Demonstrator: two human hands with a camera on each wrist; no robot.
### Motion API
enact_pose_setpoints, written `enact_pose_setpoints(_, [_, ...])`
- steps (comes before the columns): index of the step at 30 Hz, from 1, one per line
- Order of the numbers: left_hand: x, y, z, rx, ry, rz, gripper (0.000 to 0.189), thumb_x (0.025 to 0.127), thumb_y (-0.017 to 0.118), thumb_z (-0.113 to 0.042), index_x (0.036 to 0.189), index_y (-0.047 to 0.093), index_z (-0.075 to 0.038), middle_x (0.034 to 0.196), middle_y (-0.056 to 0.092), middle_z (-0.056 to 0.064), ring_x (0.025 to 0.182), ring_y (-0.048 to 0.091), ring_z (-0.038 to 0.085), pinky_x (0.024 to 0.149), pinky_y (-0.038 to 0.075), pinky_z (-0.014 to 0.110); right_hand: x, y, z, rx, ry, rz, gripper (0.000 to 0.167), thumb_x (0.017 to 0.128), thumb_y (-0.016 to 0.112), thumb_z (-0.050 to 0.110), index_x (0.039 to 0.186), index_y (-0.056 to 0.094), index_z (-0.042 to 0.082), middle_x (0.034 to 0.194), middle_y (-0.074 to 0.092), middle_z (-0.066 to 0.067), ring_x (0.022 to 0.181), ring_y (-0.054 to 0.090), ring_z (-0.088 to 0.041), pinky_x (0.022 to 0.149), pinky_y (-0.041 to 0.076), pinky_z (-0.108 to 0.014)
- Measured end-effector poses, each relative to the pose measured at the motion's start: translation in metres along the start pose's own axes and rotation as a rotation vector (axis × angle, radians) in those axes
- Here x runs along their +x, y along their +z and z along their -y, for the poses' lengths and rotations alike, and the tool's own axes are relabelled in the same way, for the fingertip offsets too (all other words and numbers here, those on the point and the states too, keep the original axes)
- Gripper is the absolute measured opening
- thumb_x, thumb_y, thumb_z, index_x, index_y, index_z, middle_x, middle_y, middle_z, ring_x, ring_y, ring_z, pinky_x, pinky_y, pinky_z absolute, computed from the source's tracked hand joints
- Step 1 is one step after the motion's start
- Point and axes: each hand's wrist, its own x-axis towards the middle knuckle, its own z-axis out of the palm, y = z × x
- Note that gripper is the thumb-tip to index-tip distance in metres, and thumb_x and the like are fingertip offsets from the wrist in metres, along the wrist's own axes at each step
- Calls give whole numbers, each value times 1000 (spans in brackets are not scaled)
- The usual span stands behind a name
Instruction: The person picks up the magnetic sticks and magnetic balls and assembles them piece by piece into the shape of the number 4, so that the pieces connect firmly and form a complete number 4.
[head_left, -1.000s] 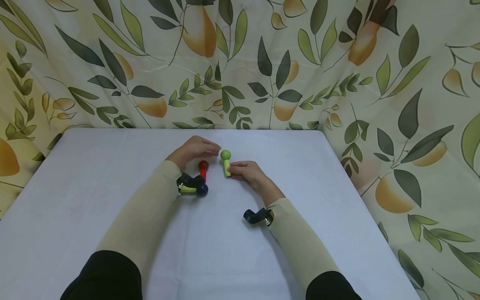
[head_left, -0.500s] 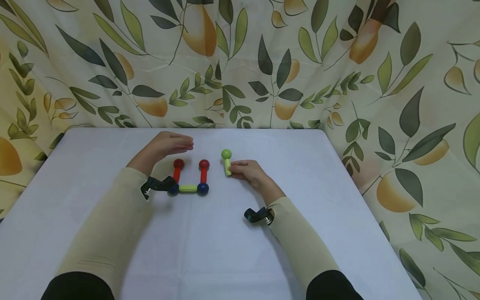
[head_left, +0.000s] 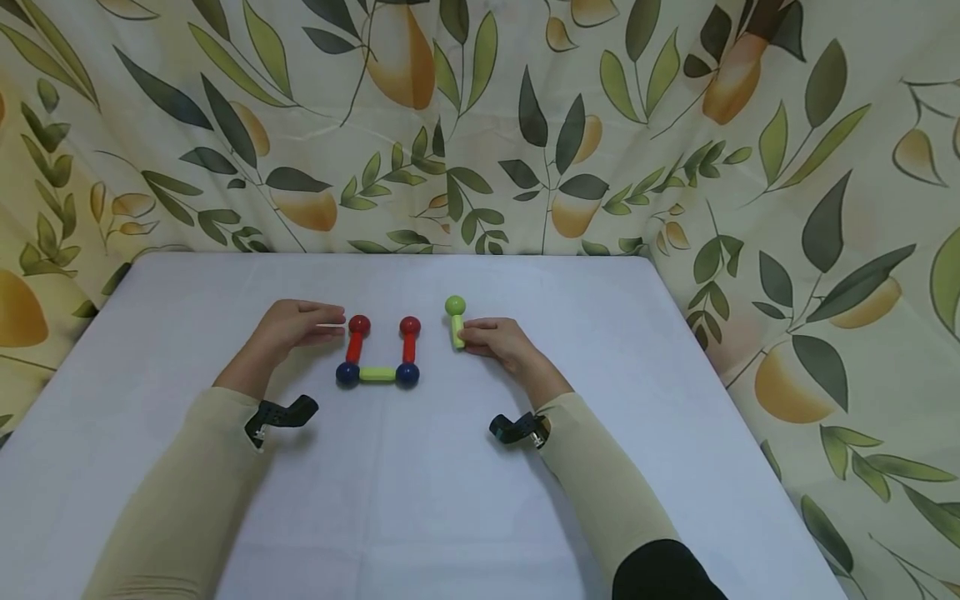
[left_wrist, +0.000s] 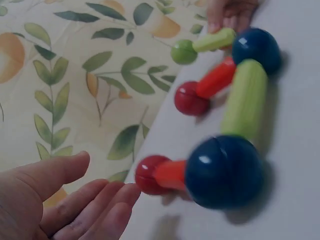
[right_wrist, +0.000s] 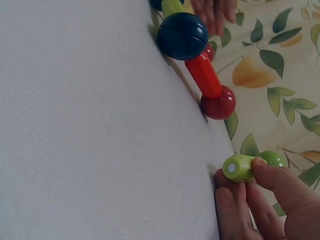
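Observation:
A U-shaped build of toy rods and balls lies on the white table. Its base is a light green rod [head_left: 377, 375] between two dark blue balls [left_wrist: 225, 171]. From each blue ball a red rod [right_wrist: 203, 75] leads to a red ball [head_left: 410, 326] on the far side. My left hand [head_left: 295, 327] is beside the left red ball, fingers fairly straight, holding nothing. To the right of the build, my right hand [head_left: 501, 343] pinches a light green rod [right_wrist: 239, 168] between thumb and fingers. A green ball [head_left: 455, 306] sits on that rod's far end.
The white table [head_left: 442, 500] ends at a straight back edge behind the build. A curtain [head_left: 480, 125] printed with leaves and fruit hangs behind it and along both sides. A black camera mount [head_left: 281, 414] sticks out from the left wrist, another from the right.
My left hand has moved left and then nearer, away from the green ball and past the build, uncovering its left side. My right hand stays in place with the green rod.

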Motion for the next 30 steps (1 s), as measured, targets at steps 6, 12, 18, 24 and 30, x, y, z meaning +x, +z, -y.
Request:
enact_pose_setpoints(6, [3, 5, 20, 100, -47, -30, 51, 95, 65, -38, 131, 62, -3, 116, 72, 12, 92, 71, 10, 85, 55, 22, 0, -1, 0, -3, -2, 4, 38, 90, 70, 7, 126, 62, -5, 126, 63, -21, 89, 70, -13, 84, 57, -25])
enact_pose_setpoints(12, [2, 16, 29, 121, -65, -19, 56, 91, 70, -38, 128, 62, 3, 101, 75, 9, 76, 68, 7, 71, 56, 18, 0, -1, 0, -3, -4, 7, 39, 90, 70, 8, 126, 62, -5, 127, 63, -21, 89, 69, -13, 86, 56, -26])
enact_pose_setpoints(18, [3, 24, 35, 171, -60, -25, 58, 90, 71, -41, 128, 63, 2, 110, 71, 15, 78, 66, 9, 71, 56, 20, -1, 0, -1, 5, 5, -1, 38, 90, 71, 8, 125, 63, -4, 126, 63, -20, 88, 69, -12, 84, 57, -25])
enact_pose_setpoints(24, [3, 28, 36, 190, -68, -37, 60, 89, 70, -42, 131, 61, 0, 124, 66, 20, 90, 66, 16, 72, 56, 19, 0, -1, -2, 8, 7, 3, 38, 89, 72, 8, 125, 63, -3, 125, 64, -20, 89, 70, -13, 84, 57, -25])
enact_pose_setpoints(30, [4, 30, 35, 165, -76, -42, 54, 90, 70, -39, 128, 64, -2, 124, 65, 19, 94, 65, 18, 74, 56, 19, 0, -1, -1, 0, 2, -2, 38, 89, 72, 9, 124, 64, -3, 125, 65, -19, 90, 71, -14, 84, 57, -25])
